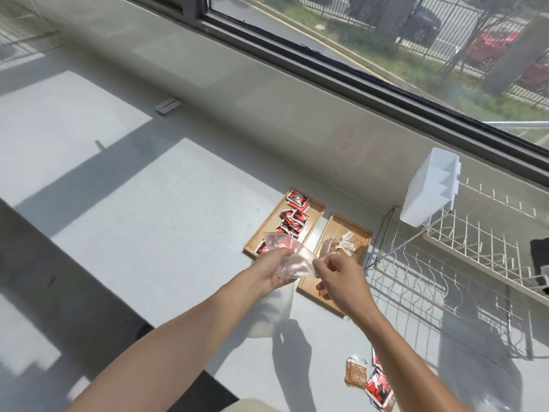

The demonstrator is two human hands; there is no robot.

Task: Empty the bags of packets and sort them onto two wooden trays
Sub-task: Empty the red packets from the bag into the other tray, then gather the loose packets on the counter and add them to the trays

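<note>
Two wooden trays lie side by side on the grey counter. The left tray (315,210) holds several red packets (294,217). Several brown packets (349,245) lie on the right tray (335,223). A clear plastic bag (292,260) is held above the near ends of the trays. My left hand (274,270) grips its left side and my right hand (338,276) pinches its right edge. Whether anything is left inside the bag I cannot tell. A brown packet (356,374) and red packets (378,388) lie loose near the counter's front edge.
A white wire dish rack (463,263) stands right of the trays, with a white plastic holder (427,188) hung on its corner. A windowsill and window run along the back. A small grey item (167,104) lies far left by the sill.
</note>
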